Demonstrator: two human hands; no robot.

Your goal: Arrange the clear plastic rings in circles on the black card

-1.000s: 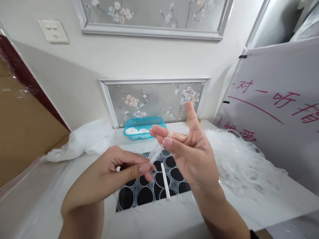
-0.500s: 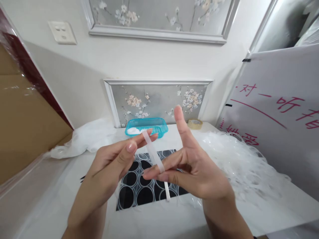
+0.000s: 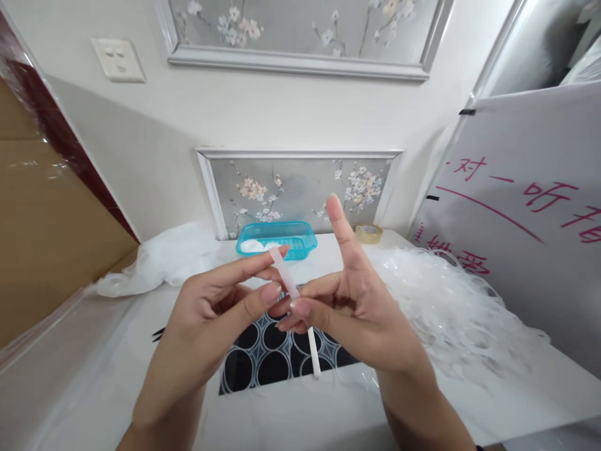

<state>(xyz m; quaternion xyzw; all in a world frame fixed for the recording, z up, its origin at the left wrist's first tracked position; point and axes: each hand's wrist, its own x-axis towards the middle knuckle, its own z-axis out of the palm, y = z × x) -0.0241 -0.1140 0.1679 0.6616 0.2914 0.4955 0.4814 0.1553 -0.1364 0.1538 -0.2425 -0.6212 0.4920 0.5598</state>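
Observation:
A narrow, translucent white band [image 3: 285, 274] is stretched at a slant between my two hands above the patterned mat. My left hand [image 3: 223, 300] has its fingers bent, with the band's upper end around the fingertips and the thumb near its middle. Thumb and fingers of my right hand [image 3: 354, 313] pinch the lower end, while its index finger points up. Whether the band is one closed loop, I cannot tell. Below my hands, a slim white stick [image 3: 313, 354] lies on the black mat [image 3: 263, 369] with its circle pattern; its upper part is hidden.
At the back stands a blue plastic basket [image 3: 307, 241] with white items inside. A tape roll [image 3: 369, 234] sits to its right. A heap of clear bands [image 3: 451, 307] covers the right side; crumpled white plastic [image 3: 162, 257] lies left. Dark pointed tips [image 3: 158, 335] show beside my left wrist.
My hands have come closer together, and the visible stretch of band is shorter. My left thumb has moved right toward the band, and my right thumb now presses on its lower end.

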